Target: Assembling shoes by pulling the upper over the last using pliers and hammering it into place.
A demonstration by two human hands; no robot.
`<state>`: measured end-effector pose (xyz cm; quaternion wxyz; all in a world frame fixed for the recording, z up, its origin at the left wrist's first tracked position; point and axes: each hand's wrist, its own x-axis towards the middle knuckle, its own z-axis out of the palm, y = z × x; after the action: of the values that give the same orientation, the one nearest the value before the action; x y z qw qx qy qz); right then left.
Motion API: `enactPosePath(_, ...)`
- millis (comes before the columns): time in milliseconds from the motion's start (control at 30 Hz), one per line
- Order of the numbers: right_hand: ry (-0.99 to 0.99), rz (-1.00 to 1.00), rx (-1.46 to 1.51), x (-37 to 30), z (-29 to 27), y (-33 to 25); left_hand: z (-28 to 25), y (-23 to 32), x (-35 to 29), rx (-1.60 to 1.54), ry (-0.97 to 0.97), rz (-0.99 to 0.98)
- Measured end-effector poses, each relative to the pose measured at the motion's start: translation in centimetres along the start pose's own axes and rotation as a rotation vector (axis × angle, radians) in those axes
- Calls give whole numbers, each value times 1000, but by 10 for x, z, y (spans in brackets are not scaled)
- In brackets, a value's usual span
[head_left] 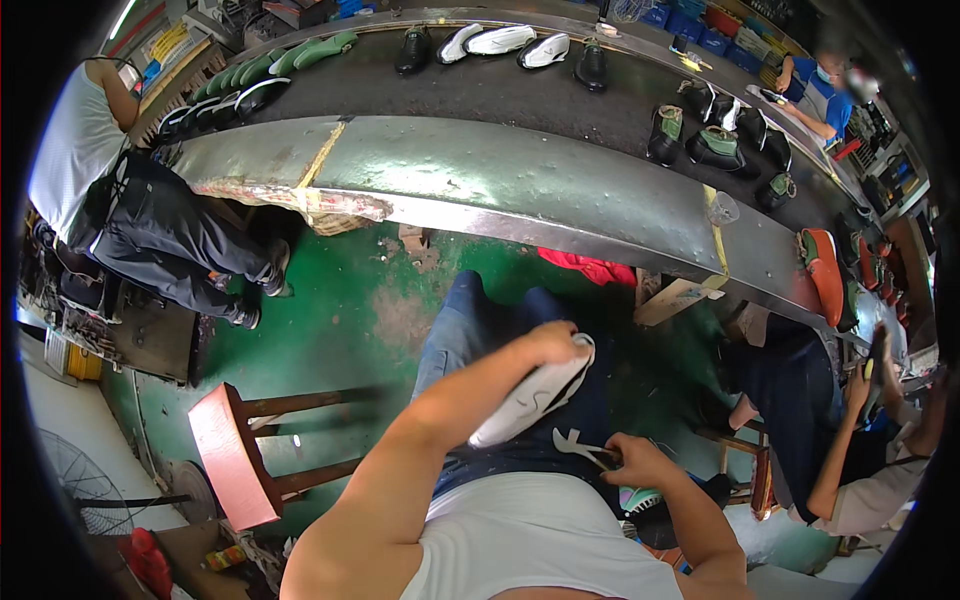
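My left hand (553,345) grips a white shoe (530,395) by its heel end, holding it tilted over my lap with the sole side toward me. My right hand (640,462) is closed on a small thin tool (578,445) with a pale hooked tip, which sits just below the shoe's lower edge. I sit in blue jeans (470,325) and a white shirt. Whether the tool touches the shoe I cannot tell.
A long metal conveyor (520,180) curves across the top carrying several black, white and green shoes (500,40). A red wooden stool (235,455) stands at my left on the green floor. One person sits at far left (90,160), another at right (850,440).
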<state>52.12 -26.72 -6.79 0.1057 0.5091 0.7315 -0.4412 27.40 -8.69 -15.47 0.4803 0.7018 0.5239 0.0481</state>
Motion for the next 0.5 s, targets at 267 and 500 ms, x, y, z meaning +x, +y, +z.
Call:
enactPosePath(267, 245, 16, 1014, 12, 0, -16, -41, -4, -78, -984, 299, 394)
enactPosePath(500, 93, -200, 627, 68, -36, -74, -39, -27, -105, -998, 282, 405)
